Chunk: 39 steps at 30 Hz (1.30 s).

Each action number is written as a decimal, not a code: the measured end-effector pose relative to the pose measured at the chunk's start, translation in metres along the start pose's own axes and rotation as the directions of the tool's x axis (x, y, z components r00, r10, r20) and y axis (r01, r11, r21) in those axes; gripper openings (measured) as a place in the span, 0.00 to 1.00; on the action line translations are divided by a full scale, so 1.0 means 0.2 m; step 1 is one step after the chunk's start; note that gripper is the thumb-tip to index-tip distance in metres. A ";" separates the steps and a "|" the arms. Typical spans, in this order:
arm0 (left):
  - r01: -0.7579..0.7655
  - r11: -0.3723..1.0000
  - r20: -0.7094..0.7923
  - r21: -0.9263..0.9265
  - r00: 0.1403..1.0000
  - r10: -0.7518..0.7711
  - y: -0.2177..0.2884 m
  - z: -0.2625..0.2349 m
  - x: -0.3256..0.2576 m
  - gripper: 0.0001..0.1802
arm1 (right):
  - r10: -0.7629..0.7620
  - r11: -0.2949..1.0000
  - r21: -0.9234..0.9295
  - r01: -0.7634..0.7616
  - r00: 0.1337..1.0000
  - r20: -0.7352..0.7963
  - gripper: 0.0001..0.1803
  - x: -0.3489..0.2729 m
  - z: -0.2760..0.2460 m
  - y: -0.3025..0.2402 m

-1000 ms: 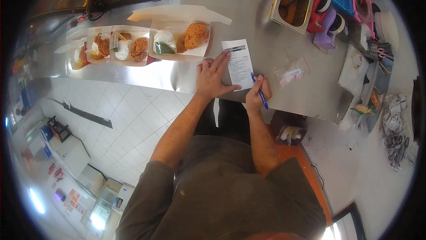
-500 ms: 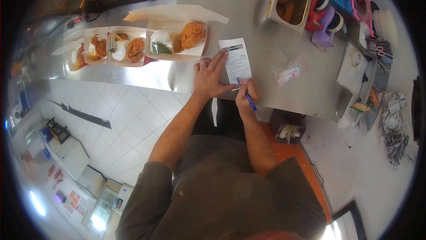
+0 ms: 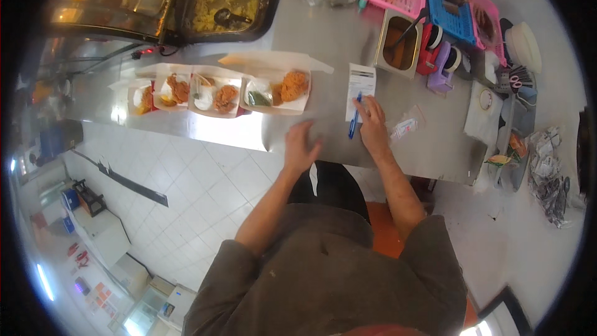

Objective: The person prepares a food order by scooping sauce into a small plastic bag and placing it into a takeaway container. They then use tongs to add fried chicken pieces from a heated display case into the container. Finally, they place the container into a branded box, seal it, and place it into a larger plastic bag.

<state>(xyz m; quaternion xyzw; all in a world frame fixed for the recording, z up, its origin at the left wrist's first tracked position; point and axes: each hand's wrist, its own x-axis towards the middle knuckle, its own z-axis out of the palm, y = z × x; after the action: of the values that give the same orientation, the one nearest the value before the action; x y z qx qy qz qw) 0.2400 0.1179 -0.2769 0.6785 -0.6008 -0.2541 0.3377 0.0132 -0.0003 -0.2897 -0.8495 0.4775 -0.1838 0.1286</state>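
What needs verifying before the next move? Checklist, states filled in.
1. White rectangular paper slip on the bare steel counter: ok.
2. Slender blue pen within right hand's reach: ok, at the fingers.
3. Pen firmly gripped: cannot tell.
4. Left hand clear of the slip: ok, nothing visible in it.
5. Four white cardboard food boxes closed: not ok, contents exposed.
6. Small clear plastic packet apart from the slip: ok, to its right.

A metal pan (image 3: 393, 70) stands beside a red tape dispenser (image 3: 426, 56), near a blue basket (image 3: 458, 29).
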 end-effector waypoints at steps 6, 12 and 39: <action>0.277 0.798 -0.336 -0.536 0.797 -0.502 -0.40 -0.34 0.10 0.24 | 0.126 0.820 0.572 0.027 0.966 -0.227 0.33 0.60 -0.26 -0.41; 0.475 0.731 -0.068 -0.490 0.815 -0.576 -0.57 -0.66 0.42 0.16 | -0.020 0.967 0.246 -0.072 0.935 0.353 0.37 0.80 -0.29 -0.63; 0.376 0.734 0.165 -0.566 0.924 -0.346 -0.12 -0.50 0.13 0.32 | 0.546 0.445 0.660 -0.606 0.767 0.337 0.25 -0.02 0.18 -0.40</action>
<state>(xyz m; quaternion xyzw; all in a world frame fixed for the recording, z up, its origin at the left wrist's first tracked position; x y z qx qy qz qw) 0.3339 0.1095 -0.2301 0.6375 -0.3575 -0.5041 0.4601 0.0885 0.0454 -0.2913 -0.5145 0.6144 -0.2734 0.5320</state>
